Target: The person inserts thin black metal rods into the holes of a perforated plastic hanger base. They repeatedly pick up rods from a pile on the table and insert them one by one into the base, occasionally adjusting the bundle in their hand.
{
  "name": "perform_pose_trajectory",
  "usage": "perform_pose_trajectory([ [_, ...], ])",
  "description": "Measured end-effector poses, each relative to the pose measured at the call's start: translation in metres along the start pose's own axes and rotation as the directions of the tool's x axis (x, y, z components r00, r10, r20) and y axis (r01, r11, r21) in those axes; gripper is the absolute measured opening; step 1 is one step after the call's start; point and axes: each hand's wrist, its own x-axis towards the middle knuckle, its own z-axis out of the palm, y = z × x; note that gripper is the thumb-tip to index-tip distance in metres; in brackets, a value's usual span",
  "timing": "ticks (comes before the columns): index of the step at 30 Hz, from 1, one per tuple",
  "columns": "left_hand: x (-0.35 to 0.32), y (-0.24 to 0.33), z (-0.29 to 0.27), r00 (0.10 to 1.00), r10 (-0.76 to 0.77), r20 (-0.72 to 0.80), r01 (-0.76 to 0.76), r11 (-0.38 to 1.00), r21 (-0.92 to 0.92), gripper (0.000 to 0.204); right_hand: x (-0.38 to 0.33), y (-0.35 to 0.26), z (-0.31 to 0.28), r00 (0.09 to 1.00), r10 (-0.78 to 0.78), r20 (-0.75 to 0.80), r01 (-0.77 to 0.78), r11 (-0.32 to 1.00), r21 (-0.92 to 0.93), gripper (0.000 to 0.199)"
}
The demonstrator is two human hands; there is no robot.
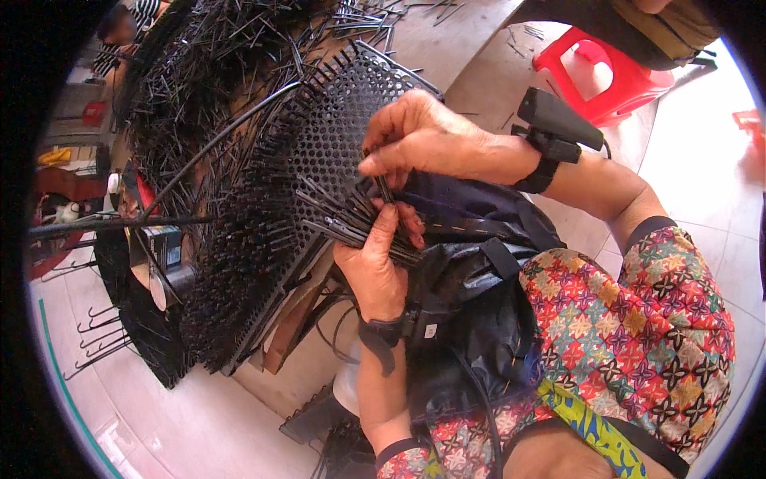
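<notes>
My left hand (373, 271) is closed around a fanned bundle of thin black rods (339, 217), just over the near edge of a black perforated board (327, 148). Above it, my right hand (431, 140) pinches one or more short black rods (384, 190) between thumb and fingers, the lower ends reaching down to the left thumb. The board is tilted, and rows of round holes show across its upper right part. Many black rods stand packed in its left and lower part (231, 287). Exactly how many rods the right fingers hold is hidden.
A large heap of loose black rods (215, 88) covers the table beyond the board. A dark metal bar (215, 144) crosses the left side. Hooked black wires (104, 339) stick out at lower left. A red plastic stool (594, 100) stands at the upper right, beside another person's leg.
</notes>
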Motion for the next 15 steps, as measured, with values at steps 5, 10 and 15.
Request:
perform_pose_trajectory([
  [5,0.003,0.0,0.004,0.991,-0.11,-0.07,0.105,0.992,-0.066,0.012,0.006,-0.016,-0.017,0.991,-0.051,-0.125,0.057,0.997,0.048,0.013],
  [10,-0.001,0.002,0.007,0.995,-0.101,-0.028,0.1,0.995,-0.021,0.012,-0.002,-0.012,-0.016,1.0,0.021,-0.004,-0.02,0.989,0.144,0.016],
  [15,-0.007,-0.002,0.008,0.988,-0.14,-0.07,0.136,0.989,-0.056,0.012,-0.009,-0.009,-0.021,0.986,0.147,0.08,-0.159,0.971,0.18,0.015],
])
